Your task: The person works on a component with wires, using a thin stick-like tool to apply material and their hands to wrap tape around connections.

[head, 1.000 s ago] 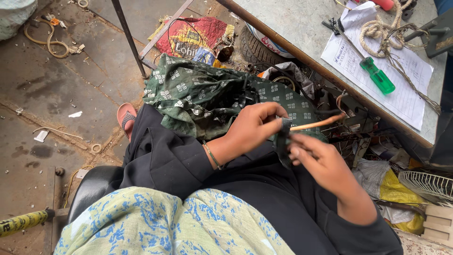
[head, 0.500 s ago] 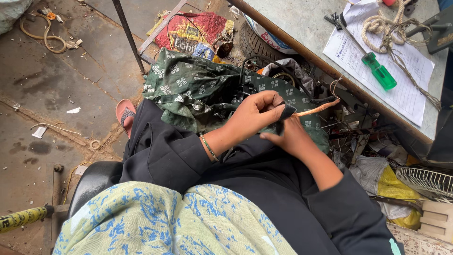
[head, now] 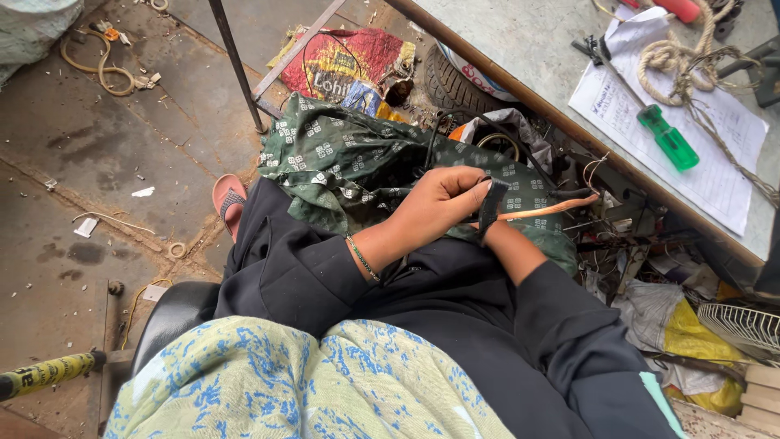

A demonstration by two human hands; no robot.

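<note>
I sit with a black garment over my lap. My left hand [head: 435, 207], with a thin bracelet at the wrist, is curled around a copper-coloured wire [head: 552, 210] that sticks out to the right. A black strip [head: 491, 205] wraps over the wire at the fingertips. My right hand [head: 492, 236] is tucked under the left one; only its wrist and black-sleeved forearm show, so its grip is hidden. A green patterned cloth [head: 341, 162] lies just beyond both hands.
A grey table edge [head: 520, 81] runs diagonally at the right, bearing a paper sheet [head: 723, 154], a green-handled screwdriver [head: 668, 136] and coiled rope [head: 674, 57]. Tangled wires and scrap lie under it. A tyre [head: 451, 81], a sandal [head: 227, 199] and a metal leg [head: 236, 69] stand on the dirty floor.
My right hand, earlier out to the right pulling the black strip, has moved in under my left hand. The left hand has turned over the wire's end.
</note>
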